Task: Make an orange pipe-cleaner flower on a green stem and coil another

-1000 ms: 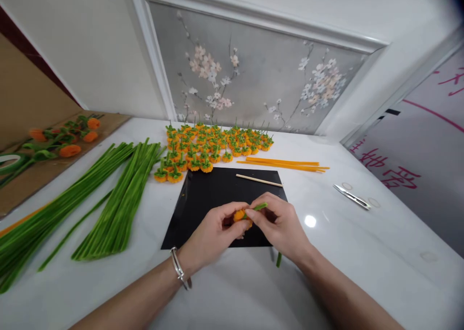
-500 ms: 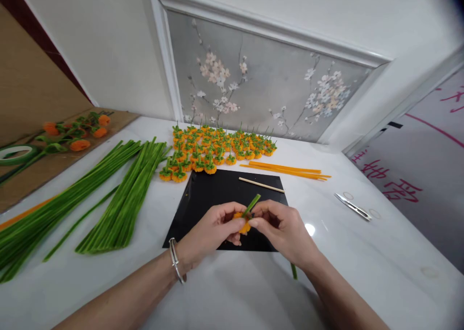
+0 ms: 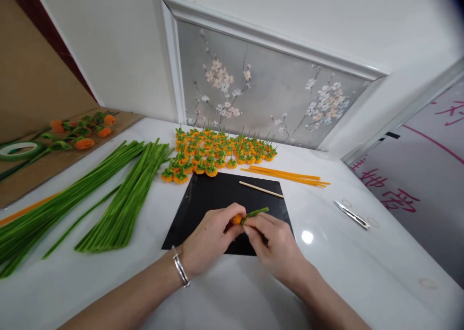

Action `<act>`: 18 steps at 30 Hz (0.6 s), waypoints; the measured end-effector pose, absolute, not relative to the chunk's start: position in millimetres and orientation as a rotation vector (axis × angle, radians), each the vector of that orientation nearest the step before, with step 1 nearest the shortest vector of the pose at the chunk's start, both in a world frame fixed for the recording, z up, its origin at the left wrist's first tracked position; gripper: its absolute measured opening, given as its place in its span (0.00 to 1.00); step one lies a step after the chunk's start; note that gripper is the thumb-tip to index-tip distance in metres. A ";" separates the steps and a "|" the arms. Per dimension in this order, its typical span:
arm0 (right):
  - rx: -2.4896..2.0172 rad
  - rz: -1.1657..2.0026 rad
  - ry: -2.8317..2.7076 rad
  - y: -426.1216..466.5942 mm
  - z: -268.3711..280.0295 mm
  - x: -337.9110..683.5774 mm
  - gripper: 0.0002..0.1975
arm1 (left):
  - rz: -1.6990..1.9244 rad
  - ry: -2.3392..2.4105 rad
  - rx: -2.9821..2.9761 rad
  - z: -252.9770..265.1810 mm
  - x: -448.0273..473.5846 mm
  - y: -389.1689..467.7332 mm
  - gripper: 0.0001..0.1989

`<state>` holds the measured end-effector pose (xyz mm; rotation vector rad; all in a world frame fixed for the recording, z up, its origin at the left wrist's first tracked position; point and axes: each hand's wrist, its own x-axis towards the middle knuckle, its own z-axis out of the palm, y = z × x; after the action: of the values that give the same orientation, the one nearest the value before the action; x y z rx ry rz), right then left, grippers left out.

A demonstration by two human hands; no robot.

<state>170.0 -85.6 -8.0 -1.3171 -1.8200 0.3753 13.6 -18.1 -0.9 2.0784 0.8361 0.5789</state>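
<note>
Nearest to me on the head camera, a silver bracelet (image 3: 180, 268) circles the left wrist above the white tabletop (image 3: 380, 272). Just past it, I have the left hand (image 3: 212, 236) with its fingers closed around a small orange flower (image 3: 237, 219), only partly visible between them. The right hand (image 3: 277, 240) meets it fingertip to fingertip, thumb and forefinger pinching a green strip (image 3: 259, 211) at the flower's base; the strip's free end sticks out over the right knuckles. Flower and hands sit above the near half of a black mat (image 3: 213, 192).

To the left, I see a lone green strip (image 3: 81, 222) lying between two bundles of green strips (image 3: 119, 209). Out to the right are metal snips (image 3: 351, 215). A pale wooden stick (image 3: 261, 189) lies aslant across the mat's far part, and orange strips (image 3: 290, 176) lie just behind the mat. Beyond, many orange flower heads (image 3: 217, 153) stand crowded together, green stems up. Far left, cardboard (image 3: 125, 122) carries a tape roll (image 3: 36, 150) and orange blooms (image 3: 84, 143). A blossom-painted panel (image 3: 268, 88) backs everything.
</note>
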 end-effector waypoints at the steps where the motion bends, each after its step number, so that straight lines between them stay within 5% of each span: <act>1: -1.326 0.342 -1.836 -86.1 -10.2 167.2 0.10 | 0.593 0.835 2.111 -0.8 13.4 -17.9 0.08; 7: -1.324 0.142 -2.045 -90.4 -8.3 166.0 0.13 | 0.608 0.765 2.118 -2.0 11.3 -16.4 0.09; 18: -1.242 0.773 -1.415 -80.4 4.4 191.5 0.10 | 0.527 0.569 1.581 1.3 10.8 -18.1 0.08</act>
<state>191.5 -80.4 4.4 -1.2423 -1.4149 0.7727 10.8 -18.1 1.3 1.5811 0.5689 0.5270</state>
